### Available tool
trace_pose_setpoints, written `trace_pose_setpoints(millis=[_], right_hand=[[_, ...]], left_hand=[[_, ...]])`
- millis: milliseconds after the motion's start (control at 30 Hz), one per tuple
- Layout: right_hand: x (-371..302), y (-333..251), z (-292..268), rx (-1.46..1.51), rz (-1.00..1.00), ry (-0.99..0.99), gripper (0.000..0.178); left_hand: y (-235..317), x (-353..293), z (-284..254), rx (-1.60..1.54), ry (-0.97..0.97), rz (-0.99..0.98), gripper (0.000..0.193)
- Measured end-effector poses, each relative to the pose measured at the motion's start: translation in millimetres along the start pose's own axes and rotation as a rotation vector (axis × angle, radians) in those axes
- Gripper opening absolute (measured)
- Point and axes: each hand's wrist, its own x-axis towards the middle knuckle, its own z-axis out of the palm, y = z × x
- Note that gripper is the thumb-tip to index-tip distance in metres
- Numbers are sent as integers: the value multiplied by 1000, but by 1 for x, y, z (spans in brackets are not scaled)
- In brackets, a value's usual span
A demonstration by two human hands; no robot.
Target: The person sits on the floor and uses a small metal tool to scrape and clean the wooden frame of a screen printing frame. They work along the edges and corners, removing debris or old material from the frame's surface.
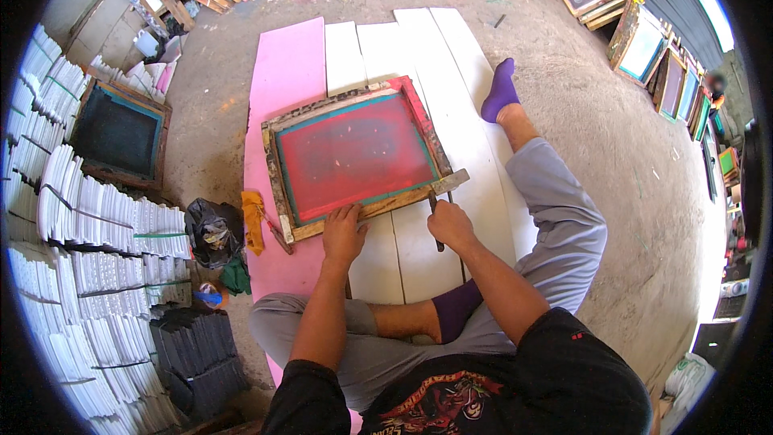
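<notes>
A screen-printing frame (pixel 278 185) lies flat across the boards in front of me, its worn wooden bars stained with paint. Its mesh (pixel 358 149) is red with a darker middle and a teal border. My left hand (pixel 345 235) grips the near bar, fingers closed over its edge. Beside the frame's near right corner, my right hand (pixel 451 223) is closed round a dark-handled, hammer-like tool (pixel 440 245). A broad grey-brown piece (pixel 451 182) at that corner looks like its head, but I cannot tell for sure. Red-handled pliers (pixel 280 238) appear to lie by the near left corner.
White boards (pixel 459 72) and a pink board (pixel 286 64) lie under the frame. An ochre cloth (pixel 253 221) and black plastic bag (pixel 214 232) are on the left, near bundled white stacks (pixel 113 221). Another screen (pixel 121 133) leans there. My purple-socked foot (pixel 501 93) extends right.
</notes>
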Motion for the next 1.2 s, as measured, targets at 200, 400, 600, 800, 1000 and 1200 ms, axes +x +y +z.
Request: trace_pose_setpoints(millis=[200,400,600,800,1000,1200], right_hand=[[-2,-1,1,-22,27,14,29],[-2,8,3,119,16,31,33],[14,24,26,212,4,31,35],[11,16,36,257,109,54,29],[13,21,28,228,66,-3,31],[19,29,30,250,53,-5,26]], left_hand=[[-3,1,4,-7,-13,-10,56],[-2,0,3,-6,-7,-11,55],[-2,-1,1,6,27,20,55],[1,0,5,24,35,2,55],[-7,2,12,-31,136,39,47],[-1,2,8,-21,177,50,43]])
